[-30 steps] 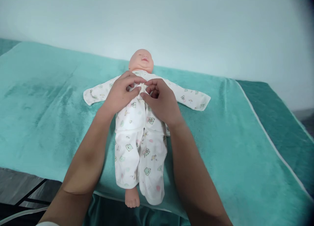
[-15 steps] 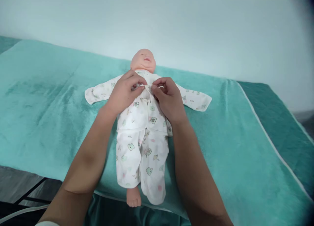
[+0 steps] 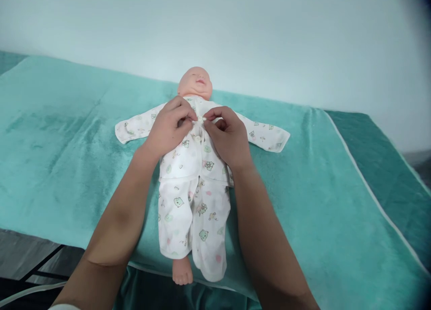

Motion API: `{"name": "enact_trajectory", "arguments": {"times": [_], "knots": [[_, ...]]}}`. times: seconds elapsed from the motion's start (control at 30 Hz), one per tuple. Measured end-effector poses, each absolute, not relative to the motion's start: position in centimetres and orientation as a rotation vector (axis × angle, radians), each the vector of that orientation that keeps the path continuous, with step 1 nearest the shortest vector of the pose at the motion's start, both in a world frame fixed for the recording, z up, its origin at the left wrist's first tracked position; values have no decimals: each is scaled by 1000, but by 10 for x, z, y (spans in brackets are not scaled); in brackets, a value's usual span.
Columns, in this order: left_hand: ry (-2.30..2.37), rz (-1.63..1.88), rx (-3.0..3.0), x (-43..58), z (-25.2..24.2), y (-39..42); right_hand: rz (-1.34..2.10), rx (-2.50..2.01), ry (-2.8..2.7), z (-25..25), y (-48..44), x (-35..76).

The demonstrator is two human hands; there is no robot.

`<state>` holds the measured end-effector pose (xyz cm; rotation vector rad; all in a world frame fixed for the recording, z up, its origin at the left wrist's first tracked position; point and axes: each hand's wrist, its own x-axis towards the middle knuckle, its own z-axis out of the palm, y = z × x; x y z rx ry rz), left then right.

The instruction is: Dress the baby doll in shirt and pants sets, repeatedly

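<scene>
A baby doll (image 3: pixel 195 83) lies on its back, dressed in a white printed shirt (image 3: pixel 180 159) and matching trousers (image 3: pixel 210 220). Its sleeves stretch out to both sides, and one bare foot shows below a trouser leg. My left hand (image 3: pixel 171 125) pinches one front edge of the shirt at the chest. On the other side of the opening my right hand (image 3: pixel 230 133) pinches the facing edge, close to the left fingertips. A small pale fastening seems to sit between the fingers, too small to make out fully. Below the hands the shirt front hangs together down to the hem.
A turquoise plush cover (image 3: pixel 84 135) spreads over the bed under the doll. Behind it stands a pale wall (image 3: pixel 215 32). A darker green cover (image 3: pixel 387 157) lies at the right. At lower left are a black metal frame (image 3: pixel 43 260) and a white cable (image 3: pixel 32 291).
My right fingertips have shifted slightly left and straightened along the shirt's edge. My left fingertips have also moved slightly left. The doll lies as before.
</scene>
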<state>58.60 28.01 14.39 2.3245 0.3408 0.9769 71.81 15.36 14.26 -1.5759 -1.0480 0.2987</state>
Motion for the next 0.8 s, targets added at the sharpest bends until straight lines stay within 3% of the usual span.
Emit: {"name": "enact_trajectory", "arguments": {"times": [0.23, 0.47, 0.63, 0.8], "knots": [[366, 964, 2288, 587, 143, 280, 168, -1637, -1048, 140, 154, 717], [360, 987, 2156, 582, 146, 278, 383, -1655, -963, 154, 145, 720], [214, 730, 2220, 571, 163, 274, 506, -1914, -1214, 187, 120, 711], [135, 549, 2283, 564, 171, 276, 361, -2105, -1344, 194, 117, 692]]}}
